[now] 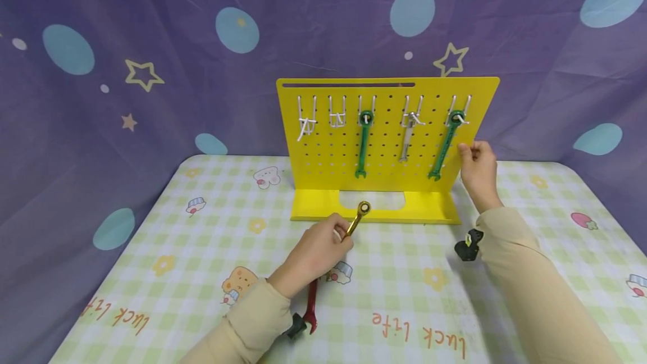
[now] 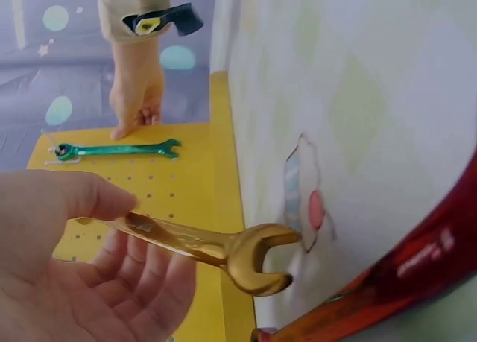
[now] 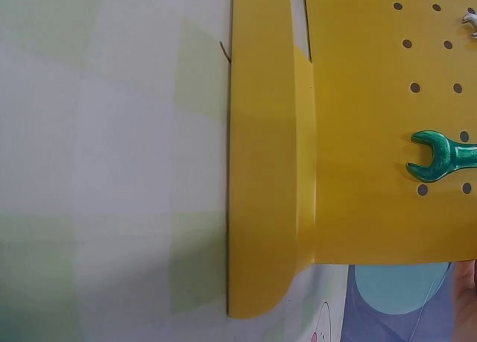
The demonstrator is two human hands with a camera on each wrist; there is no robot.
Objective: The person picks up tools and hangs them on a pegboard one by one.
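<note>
My left hand (image 1: 315, 249) pinches a gold combination wrench (image 1: 356, 221) between thumb and fingers, its ring end tilted up toward the yellow pegboard (image 1: 323, 176). In the left wrist view, the open jaw end of the gold wrench (image 2: 190, 241) sticks out past the fingers. My right hand (image 1: 480, 172) grips the pegboard's right edge, thumb at the front. Beneath my left wrist a red wrench (image 1: 311, 308) lies on the table, partly hidden by the hand. Two green wrenches, one in the middle (image 1: 363, 148) and another at the right (image 1: 442, 149), hang from hooks with a small silver wrench (image 1: 407, 140) between them.
Two white hooks at the board's left, an outer one (image 1: 306, 122) and an inner one (image 1: 337, 119), carry nothing. The board's yellow base (image 1: 315, 206) stands on a checked tablecloth (image 1: 202, 263). Behind hangs a purple curtain (image 1: 167, 27).
</note>
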